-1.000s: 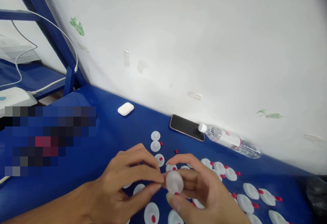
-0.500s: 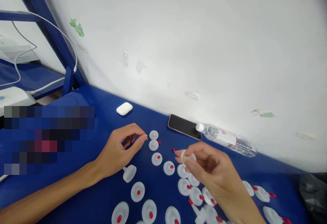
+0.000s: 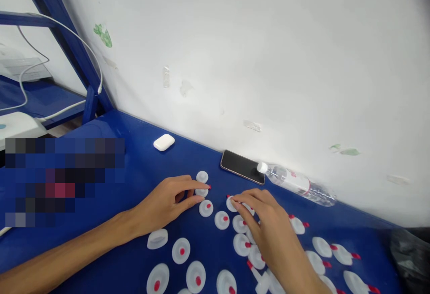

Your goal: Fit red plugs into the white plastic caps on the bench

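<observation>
1. Blue table (image 3: 137,155) is running along white wall (image 3: 235,52); phone (image 3: 242,166) & bottle (image 3: 295,181) are lying at back.
2. L hand (image 3: 164,200): thumb & index are standing apart over white cap (image 3: 202,193), index reaching red tip (image 3: 209,187).
3. R hand (image 3: 268,215) is touching another cap (image 3: 230,204); can't tell if pinching.
4. Approx. most caps are showing red; rearmost cap (image 3: 202,176) & tilted cap (image 3: 157,240) aren't.

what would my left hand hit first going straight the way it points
Your left hand would likely meet the small red tip by its index fingertip first; whether they touch is unclear.
</observation>
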Demonstrator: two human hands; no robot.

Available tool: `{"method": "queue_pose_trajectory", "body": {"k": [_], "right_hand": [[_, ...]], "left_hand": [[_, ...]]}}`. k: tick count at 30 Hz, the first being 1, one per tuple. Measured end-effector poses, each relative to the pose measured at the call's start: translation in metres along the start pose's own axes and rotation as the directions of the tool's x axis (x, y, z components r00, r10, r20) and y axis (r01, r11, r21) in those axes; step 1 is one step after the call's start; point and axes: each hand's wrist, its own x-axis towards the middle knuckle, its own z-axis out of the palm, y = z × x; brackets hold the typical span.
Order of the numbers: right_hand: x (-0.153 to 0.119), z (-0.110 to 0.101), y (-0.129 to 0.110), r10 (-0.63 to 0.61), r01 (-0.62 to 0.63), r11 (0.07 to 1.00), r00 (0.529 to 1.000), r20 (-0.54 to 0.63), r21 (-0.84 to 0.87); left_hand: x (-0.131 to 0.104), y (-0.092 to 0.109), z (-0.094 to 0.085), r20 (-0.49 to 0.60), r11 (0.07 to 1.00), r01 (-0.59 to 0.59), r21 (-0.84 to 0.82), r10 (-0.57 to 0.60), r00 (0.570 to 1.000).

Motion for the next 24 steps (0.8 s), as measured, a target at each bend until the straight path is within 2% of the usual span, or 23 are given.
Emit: {"method": "queue_pose_trajectory", "body": {"k": [6, 10, 14, 18, 24], "right_hand": [[-0.001, -0.003, -0.001, 0.034, -0.025, 0.995, 0.995, 0.091, -0.094], [-0.001, -0.005, -0.002, 0.045, -0.033, 0.992, 0.994, 0.095, -0.122], [0.001, 0.000, -0.001, 0.008, 0.008, 0.984, 0.996, 0.087, -0.179], [0.000, 0.006, -0.001, 0.007, 0.046, 0.960, 0.982, 0.189, -0.275], [0.000, 0.005, -0.001, 0.007, 0.057, 0.966, 0.969, 0.245, -0.253]], "left_hand": [[0.000, -0.003, 0.001, -0.028, 0.999, 0.031, 0.033, -0.030, 0.999], [-0.002, -0.007, 0.003, -0.046, 0.993, 0.000, 0.114, 0.005, 0.999], [-0.003, -0.012, 0.004, -0.009, 0.986, 0.014, 0.168, -0.013, 1.000], [-0.003, -0.013, 0.005, 0.002, 0.983, -0.018, 0.180, 0.018, 1.000], [-0.002, -0.012, 0.004, 0.003, 0.982, -0.021, 0.189, 0.020, 1.000]]}}
